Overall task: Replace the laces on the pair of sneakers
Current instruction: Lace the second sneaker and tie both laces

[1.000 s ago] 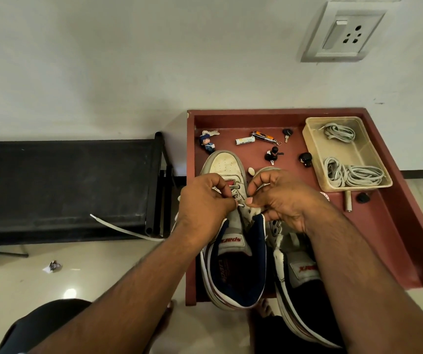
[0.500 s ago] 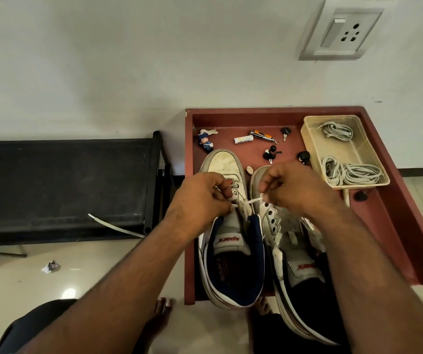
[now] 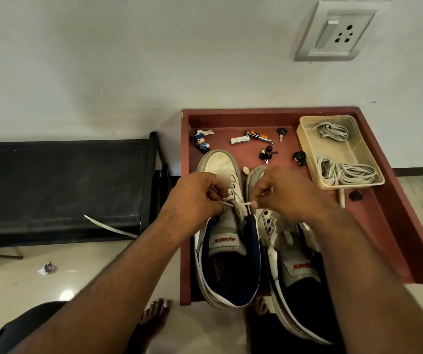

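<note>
Sneakers sit side by side on the red tray [image 3: 389, 226], toes toward twelve o'clock: the left sneaker [image 3: 227, 241] has its tongue laid open, and the right sneaker [image 3: 289, 267] lies just beside it at three o'clock, partly under the forearm. Both hands are working over the left shoe's eyelet rows. The left hand [image 3: 195, 198] has its fingers curled and pinches one end of a white lace [image 3: 236, 204], while the right hand [image 3: 289, 192] pinches the other end with thumb and fingertips, so that the lace runs taut across the shoe between them. A loose stretch trails off toward nine o'clock over the edge of the black bench [image 3: 59, 187]. To my eye the step is feeding or drawing the lace through a low pair of eyelets, though whether it is going in or coming out I cannot tell. To do it well, the tip should be kept pinched close to its end so it stays stiff, aimed squarely at the hole and pulled through evenly on both sides, with the lace kept flat rather than twisted and the tongue held centred beneath it. At two o'clock on the tray a clear plastic tub [image 3: 304, 131] holds coiled laces [image 3: 348, 173], and small key fobs and a battery [image 3: 239, 140] lie near twelve o'clock.
</note>
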`<state>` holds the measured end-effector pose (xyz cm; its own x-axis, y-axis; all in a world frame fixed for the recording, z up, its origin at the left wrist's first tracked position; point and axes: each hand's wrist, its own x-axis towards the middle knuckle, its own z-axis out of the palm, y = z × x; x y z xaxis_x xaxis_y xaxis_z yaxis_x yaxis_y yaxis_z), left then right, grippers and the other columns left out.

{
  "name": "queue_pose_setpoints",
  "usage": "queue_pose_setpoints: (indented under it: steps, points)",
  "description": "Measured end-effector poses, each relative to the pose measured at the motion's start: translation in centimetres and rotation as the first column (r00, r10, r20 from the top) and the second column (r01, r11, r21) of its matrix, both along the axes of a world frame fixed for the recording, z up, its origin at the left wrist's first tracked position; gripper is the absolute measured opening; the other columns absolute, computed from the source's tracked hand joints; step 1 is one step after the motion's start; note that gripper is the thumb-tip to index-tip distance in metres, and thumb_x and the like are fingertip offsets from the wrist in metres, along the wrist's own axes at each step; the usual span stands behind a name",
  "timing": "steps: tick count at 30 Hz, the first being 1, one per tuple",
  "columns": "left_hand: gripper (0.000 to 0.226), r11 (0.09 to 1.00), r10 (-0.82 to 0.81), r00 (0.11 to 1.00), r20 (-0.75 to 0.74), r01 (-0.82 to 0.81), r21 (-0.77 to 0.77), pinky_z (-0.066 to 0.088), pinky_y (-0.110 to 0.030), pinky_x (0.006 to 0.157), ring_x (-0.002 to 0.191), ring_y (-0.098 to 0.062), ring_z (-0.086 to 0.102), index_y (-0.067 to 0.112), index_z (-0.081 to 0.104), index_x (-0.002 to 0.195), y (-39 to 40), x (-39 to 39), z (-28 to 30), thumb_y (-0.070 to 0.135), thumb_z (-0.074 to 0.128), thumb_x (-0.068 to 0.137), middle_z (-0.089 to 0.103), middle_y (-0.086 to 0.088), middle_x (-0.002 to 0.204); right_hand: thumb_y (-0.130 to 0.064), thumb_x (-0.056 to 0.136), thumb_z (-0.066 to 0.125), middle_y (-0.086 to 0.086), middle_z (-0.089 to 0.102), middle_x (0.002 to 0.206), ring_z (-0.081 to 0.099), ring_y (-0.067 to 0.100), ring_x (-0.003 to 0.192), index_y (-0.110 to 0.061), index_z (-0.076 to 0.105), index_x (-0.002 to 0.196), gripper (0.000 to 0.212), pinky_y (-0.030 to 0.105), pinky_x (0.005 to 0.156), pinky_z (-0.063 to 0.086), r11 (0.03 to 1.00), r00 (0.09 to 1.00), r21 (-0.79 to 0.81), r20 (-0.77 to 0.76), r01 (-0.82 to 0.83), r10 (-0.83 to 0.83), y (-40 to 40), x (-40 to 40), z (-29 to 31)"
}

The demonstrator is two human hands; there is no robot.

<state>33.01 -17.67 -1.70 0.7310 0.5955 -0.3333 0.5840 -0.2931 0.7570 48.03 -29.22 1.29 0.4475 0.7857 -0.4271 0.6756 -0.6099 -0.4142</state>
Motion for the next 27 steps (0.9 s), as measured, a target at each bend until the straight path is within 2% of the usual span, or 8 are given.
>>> queue_pose_setpoints:
  steps: [5,8,11,14,17,22,24,27]
  points:
    - [0.024,1.0,-0.018,1.0,-0.013,0.018,0.003,0.06,-0.025,0.073,0.073,-0.005,0.069,0.024,0.072,0.088,0.2,0.2,0.1,0.003,0.077,0.078,0.071,0.006,0.079,-0.017,0.077,0.078,0.002,0.068,0.081,0.064,0.025,0.079,-0.025,0.074,0.077,0.009,0.038,0.079,0.054,0.958,0.95,-0.143,0.229,0.248,-0.212,-4.8,6.0,1.6]
    - [0.023,0.999,-0.029,0.999,-0.013,0.03,0.018,0.058,-0.021,0.074,0.075,-0.004,0.068,0.024,0.071,0.091,0.1,0.3,0.2,0.005,0.077,0.079,0.07,0.007,0.08,-0.023,0.074,0.082,-0.004,0.062,0.1,0.057,0.019,0.098,-0.028,0.074,0.099,0.026,0.038,0.091,0.048,0.995,0.989,-0.021,0.108,0.099,-0.096,-2.3,2.7,0.3]
    - [0.023,0.999,-0.034,0.999,-0.011,0.034,0.039,0.056,-0.018,0.072,0.073,-0.003,0.067,0.027,0.07,0.089,0.0,0.1,0.3,0.007,0.078,0.079,0.069,0.008,0.079,-0.022,0.076,0.08,-0.016,0.057,0.082,0.057,0.008,0.087,-0.029,0.076,0.084,0.011,0.033,0.084,0.05,0.986,0.991,0.098,0.02,-0.135,0.134,0.7,-1.3,-1.3]
    - [0.025,1.0,-0.023,1.0,0.002,0.023,0.016,0.058,-0.019,0.07,0.068,0.001,0.067,0.028,0.071,0.086,0.2,-0.1,0.2,0.005,0.078,0.077,0.07,0.009,0.076,-0.016,0.079,0.076,-0.012,0.063,0.076,0.06,0.005,0.078,-0.028,0.068,0.065,0.02,0.028,0.073,0.046,0.999,1.0,-0.022,0.015,-0.025,0.026,-0.3,1.6,-1.0]
    - [0.026,1.0,-0.022,1.0,0.006,0.022,0.006,0.059,-0.021,0.072,0.071,0.0,0.067,0.027,0.071,0.087,0.2,-0.1,0.2,0.003,0.077,0.077,0.069,0.009,0.077,-0.012,0.075,0.076,0.001,0.061,0.066,0.061,0.021,0.072,-0.018,0.059,0.058,0.026,0.028,0.062,0.044,0.969,0.991,-0.22,0.094,0.115,-0.096,-3.6,5.5,0.4]
    - [0.03,0.999,-0.027,0.999,0.026,0.026,0.031,0.052,-0.012,0.074,0.082,0.004,0.06,0.031,0.068,0.085,0.0,0.0,0.4,0.004,0.078,0.076,0.065,0.016,0.089,-0.024,0.077,0.08,-0.013,0.059,0.097,0.055,0.009,0.095,-0.026,0.071,0.098,0.022,0.028,0.087,0.044,0.999,1.0,0.031,0.007,-0.013,0.013,-0.7,1.1,-0.5]
    - [0.033,0.997,-0.017,1.0,0.019,0.015,0.075,0.041,-0.008,0.073,0.088,0.004,0.052,0.035,0.066,0.087,0.1,-0.1,0.4,0.009,0.081,0.075,0.058,0.019,0.099,-0.02,0.081,0.076,-0.017,0.058,0.085,0.058,0.005,0.085,-0.027,0.073,0.087,0.011,0.027,0.08,0.049,0.988,0.993,0.111,-0.02,-0.111,0.114,1.0,-1.1,-1.3]
    - [0.034,0.992,-0.007,1.0,0.009,0.006,0.127,0.041,-0.018,0.082,0.099,-0.003,0.049,0.037,0.065,0.091,0.3,-0.4,0.4,0.014,0.083,0.073,0.053,0.014,0.11,-0.013,0.083,0.072,-0.011,0.066,0.082,0.061,0.005,0.08,-0.029,0.069,0.072,0.02,0.023,0.071,0.044,0.999,0.998,-0.024,0.041,-0.046,0.047,0.4,1.1,-0.7]
